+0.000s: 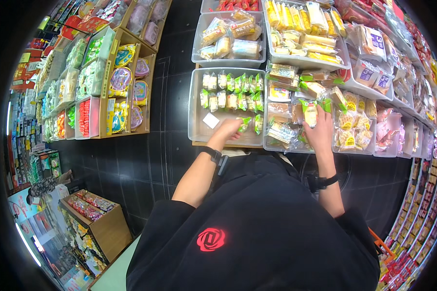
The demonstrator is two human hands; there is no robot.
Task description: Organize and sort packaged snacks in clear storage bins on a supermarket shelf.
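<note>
Before me stands a clear plastic bin [191,105] with rows of small cakes in green and clear wrappers [236,83] in its far part. My left hand [228,128] is inside its near part, fingers shut on a green-wrapped cake [244,124], close to another wrapped cake [258,123] by the right wall. A white square card [211,120] lies on the bin floor to the left. My right hand [319,125] is over the neighbouring bin of mixed packaged cakes, holding a green and clear packaged cake [310,112] upright between thumb and fingers.
Bins of packaged breads [224,38] and yellow-wrapped snacks [298,18] stand behind. Packaged waffles [349,127] fill a bin at the right. Across the dark tiled floor [174,109] at left is a wooden display shelf [111,72]. A person [43,187] is far off at lower left.
</note>
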